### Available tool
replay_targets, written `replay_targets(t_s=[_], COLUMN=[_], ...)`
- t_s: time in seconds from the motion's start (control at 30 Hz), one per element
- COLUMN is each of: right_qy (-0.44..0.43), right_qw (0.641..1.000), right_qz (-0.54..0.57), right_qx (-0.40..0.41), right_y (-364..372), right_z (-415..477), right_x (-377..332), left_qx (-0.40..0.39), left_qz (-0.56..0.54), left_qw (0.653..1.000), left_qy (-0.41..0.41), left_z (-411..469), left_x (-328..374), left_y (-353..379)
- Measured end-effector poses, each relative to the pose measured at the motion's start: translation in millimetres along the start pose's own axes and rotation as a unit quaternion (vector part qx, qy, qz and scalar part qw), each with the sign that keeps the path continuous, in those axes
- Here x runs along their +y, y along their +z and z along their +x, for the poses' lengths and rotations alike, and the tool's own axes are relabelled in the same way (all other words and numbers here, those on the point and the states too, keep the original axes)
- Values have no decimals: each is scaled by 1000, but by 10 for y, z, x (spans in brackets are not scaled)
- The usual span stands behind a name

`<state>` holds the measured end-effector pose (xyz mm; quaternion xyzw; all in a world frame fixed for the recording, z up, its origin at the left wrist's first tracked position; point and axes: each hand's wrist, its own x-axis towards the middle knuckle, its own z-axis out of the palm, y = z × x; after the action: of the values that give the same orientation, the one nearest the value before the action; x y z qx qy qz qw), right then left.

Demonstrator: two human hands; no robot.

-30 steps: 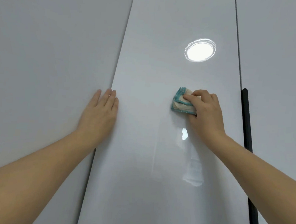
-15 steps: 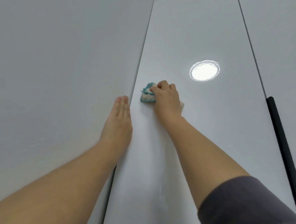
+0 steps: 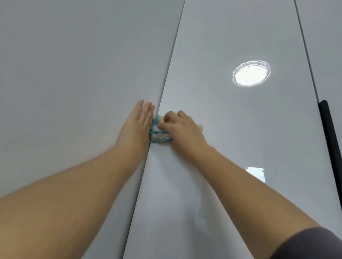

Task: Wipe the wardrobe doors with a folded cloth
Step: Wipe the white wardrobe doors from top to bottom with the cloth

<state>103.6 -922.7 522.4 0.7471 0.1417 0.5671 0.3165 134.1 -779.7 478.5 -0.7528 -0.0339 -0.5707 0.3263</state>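
Observation:
A glossy white wardrobe door (image 3: pixel 236 133) fills the middle of the head view. My right hand (image 3: pixel 183 131) grips a folded cream cloth with teal edging (image 3: pixel 158 135) and presses it against the door's left edge. My left hand (image 3: pixel 137 125) lies flat with straight fingers on the neighbouring left panel (image 3: pixel 78 83), right beside the seam and touching the cloth. Most of the cloth is hidden under my right hand.
A black vertical handle bar (image 3: pixel 332 159) runs down the door's right edge. Another white door panel (image 3: pixel 335 39) stands to the right. A round ceiling-light reflection (image 3: pixel 250 73) shines on the door.
My right hand has swept the cloth leftwards across the door, from near its middle to its left edge, until it meets my left hand. My left hand has stayed flat by the seam.

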Motion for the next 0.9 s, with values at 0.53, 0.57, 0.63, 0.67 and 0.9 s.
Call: replay_targets(t_s=[0.53,0.57,0.63,0.67,0.9], right_qy=[157,186,162,115,-190], right_qw=[979,975,980,987,981], right_qz=[-53,-47,-26,-23,8], right_qx=[121,115,110,106,-47], right_y=[-398,-369,-321,-309,-510], right_z=[-777,-755,-783,-860,-1697], right_x=[556,486,329,277,229], left_qx=[23,24,24,24,36], left_qz=[0,2,-3,-8,-25], left_qw=[999,999,999,999,998], left_qy=[30,30,36,40,43], left_z=[-350,-352,-362,-367,-392], left_x=[50,56,68,74,71], left_y=[47,49,44,39,48])
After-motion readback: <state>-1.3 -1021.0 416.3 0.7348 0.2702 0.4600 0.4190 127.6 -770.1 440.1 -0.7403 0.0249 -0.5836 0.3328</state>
